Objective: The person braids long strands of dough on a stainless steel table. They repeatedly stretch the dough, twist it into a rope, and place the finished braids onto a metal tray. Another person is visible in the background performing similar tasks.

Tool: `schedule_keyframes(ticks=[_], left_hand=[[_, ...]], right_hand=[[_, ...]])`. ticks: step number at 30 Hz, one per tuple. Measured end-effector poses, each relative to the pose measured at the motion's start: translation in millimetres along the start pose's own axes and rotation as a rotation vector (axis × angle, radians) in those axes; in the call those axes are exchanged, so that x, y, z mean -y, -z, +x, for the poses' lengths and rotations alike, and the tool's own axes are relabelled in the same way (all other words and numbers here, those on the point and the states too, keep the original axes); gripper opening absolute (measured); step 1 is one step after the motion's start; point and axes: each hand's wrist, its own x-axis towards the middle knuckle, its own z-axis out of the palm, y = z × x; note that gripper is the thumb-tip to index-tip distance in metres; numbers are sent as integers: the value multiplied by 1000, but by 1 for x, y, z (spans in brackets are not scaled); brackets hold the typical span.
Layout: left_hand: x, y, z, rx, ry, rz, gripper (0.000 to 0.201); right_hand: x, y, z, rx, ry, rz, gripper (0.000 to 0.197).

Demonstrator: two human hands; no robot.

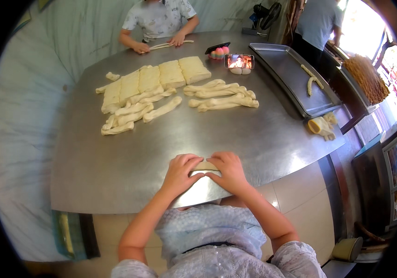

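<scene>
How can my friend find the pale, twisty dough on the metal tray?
Start at the shiny grey metal table, then look right to the dark rectangular metal tray. Inside lies pale, rope-like twisted dough. Unlike the plump, pale dough strips on the table, it's thin and has braided bumps.

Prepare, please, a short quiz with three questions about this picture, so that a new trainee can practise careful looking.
1. True or false: the twisted pale dough rope lies inside the grey rectangular metal tray.

2. Choose one. What shows between the camera wearer's left hand and right hand?
A) a lit phone
B) a narrow pale dough strip
C) a black fan

3. Complete: The person in the patterned white shirt, across the grey metal table, touches a long thin dough piece with ____ hand(s). (one / both)

Key: 1. True. 2. B. 3. both.
</scene>
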Motion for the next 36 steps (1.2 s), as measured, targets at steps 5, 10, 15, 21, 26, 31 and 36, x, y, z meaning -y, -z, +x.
schedule_keyframes(ticks=[5, 10, 15, 21, 26, 31, 36], left_hand=[[18, -15, 3, -10, -13, -8, 25], [28, 1, -15, -58, 33, -68, 26], [19, 16, -17, -120, 5, 10, 26], [29, 25, -43, -86, 176, 38, 27], [27, 34, -45, -213, 21, 158, 31], [23, 51, -52, -325, 93, 187, 31], [27, 50, -61, -163, 200, 326, 45]], right_hand=[[-13, -5, 7, 72, 26, -1, 26], [-32, 28, -12, 88, -18, 87, 24], [-29, 33, -10, -12, 48, -15, 22], [-51, 48, -29, 47, 7, -68, 27], [-44, 59, -26, -69, 50, -153, 30], [-23, 58, -18, -74, -114, 73, 31], [-26, 34, -18, -26, -90, -425, 45]])
